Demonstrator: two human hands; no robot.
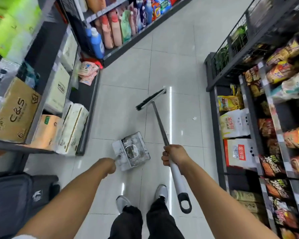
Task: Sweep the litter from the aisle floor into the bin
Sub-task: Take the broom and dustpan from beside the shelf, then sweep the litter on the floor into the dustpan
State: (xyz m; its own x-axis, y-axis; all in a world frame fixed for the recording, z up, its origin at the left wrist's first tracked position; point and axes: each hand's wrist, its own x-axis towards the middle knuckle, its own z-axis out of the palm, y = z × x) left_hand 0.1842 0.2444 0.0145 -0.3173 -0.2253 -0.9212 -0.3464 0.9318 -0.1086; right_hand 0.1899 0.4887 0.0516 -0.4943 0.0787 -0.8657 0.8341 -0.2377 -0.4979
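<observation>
My right hand [173,155] grips the pole of a broom [160,123] partway along; its flat black-bristled head [151,99] rests on the tiled floor ahead, and the pole's black looped end hangs behind my hand. My left hand [109,165] is closed on the handle of a dirty white dustpan bin [138,138], which sits low over the floor in front of my feet with some dark debris inside. A small white scrap of litter [194,118] lies on the tiles to the right of the broom pole, near the right-hand shelving.
Shelving [86,118] with tissue packs and cartons lines the left; snack-bag racks [214,118] line the right. A further shelf of detergent bottles [110,31] runs along the far left. A dark bag [16,200] sits at lower left. My shoes [123,202] stand on the tiles.
</observation>
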